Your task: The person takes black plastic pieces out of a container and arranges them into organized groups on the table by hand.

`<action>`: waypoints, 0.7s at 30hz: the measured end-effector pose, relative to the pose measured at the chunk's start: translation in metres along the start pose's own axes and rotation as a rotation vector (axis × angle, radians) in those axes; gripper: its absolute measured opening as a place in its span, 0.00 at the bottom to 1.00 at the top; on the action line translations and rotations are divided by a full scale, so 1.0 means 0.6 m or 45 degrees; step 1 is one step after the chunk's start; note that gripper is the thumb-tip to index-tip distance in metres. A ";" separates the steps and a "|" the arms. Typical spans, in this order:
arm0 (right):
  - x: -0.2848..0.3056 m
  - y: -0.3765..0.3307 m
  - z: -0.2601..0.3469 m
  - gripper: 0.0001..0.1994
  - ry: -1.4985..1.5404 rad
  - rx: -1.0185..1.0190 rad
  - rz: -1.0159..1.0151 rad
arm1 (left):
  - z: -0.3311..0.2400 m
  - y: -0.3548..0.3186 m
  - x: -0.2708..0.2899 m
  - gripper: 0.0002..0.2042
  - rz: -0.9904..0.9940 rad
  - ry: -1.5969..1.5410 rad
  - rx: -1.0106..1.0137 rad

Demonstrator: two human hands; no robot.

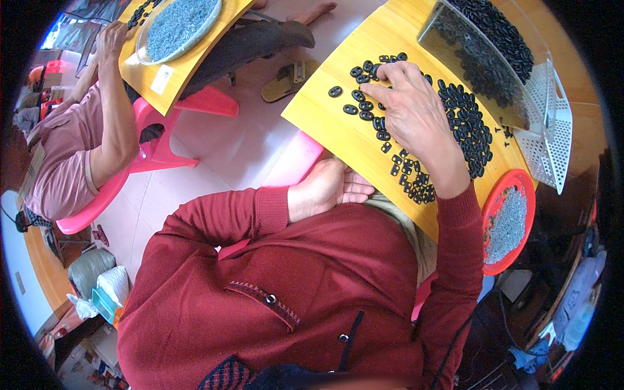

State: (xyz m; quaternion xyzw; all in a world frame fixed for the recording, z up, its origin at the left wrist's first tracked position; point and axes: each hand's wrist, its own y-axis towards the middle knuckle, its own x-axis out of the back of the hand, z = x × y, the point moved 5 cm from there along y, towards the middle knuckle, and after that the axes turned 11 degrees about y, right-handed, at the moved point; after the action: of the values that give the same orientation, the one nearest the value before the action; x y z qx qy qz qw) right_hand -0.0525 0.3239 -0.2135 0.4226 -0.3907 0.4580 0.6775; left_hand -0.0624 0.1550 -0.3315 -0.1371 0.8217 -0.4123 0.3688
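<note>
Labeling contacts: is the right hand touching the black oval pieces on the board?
Touching. Head view: right hand lies flat on the black oval pieces, fingertips pressing the cluster.

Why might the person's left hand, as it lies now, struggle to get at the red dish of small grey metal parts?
Probably it cannot reach directly. The left hand rests at the near edge of the yellow board, while the red dish sits beyond the right forearm, which lies across the way between them.

Glossy black oval pieces are scattered over a honey-yellow wooden board. Silver-grey metal bits are heaped in a bright red dish. A dark red cardigan with striped pocket trim is worn, a white perforated basket and pink plastic chair alongside.
</note>
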 end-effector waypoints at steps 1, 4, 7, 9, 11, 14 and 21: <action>-0.001 0.002 -0.001 0.16 -0.001 0.000 -0.001 | -0.002 -0.001 -0.001 0.20 -0.008 0.002 -0.015; -0.007 0.005 -0.002 0.16 0.014 -0.008 0.022 | -0.002 0.000 0.000 0.20 -0.009 0.017 -0.013; -0.010 0.001 -0.005 0.16 0.002 -0.004 0.018 | -0.006 -0.005 -0.003 0.20 -0.032 0.000 0.001; -0.011 -0.006 -0.012 0.17 0.032 -0.016 -0.058 | -0.005 -0.005 -0.002 0.20 -0.031 0.001 -0.003; -0.013 -0.011 -0.013 0.17 0.042 -0.003 -0.049 | -0.004 -0.004 0.000 0.20 -0.031 0.002 -0.009; -0.009 -0.016 -0.012 0.17 0.051 -0.004 -0.052 | -0.001 0.001 -0.001 0.20 -0.014 0.016 0.006; -0.012 -0.003 -0.005 0.17 0.092 -0.014 -0.041 | 0.001 0.001 0.002 0.21 0.008 0.013 -0.009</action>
State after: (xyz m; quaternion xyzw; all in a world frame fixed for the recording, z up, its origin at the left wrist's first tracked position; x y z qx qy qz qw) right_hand -0.0525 0.3242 -0.2217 0.4083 -0.3616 0.4601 0.7007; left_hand -0.0628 0.1543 -0.3329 -0.1340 0.8255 -0.4088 0.3654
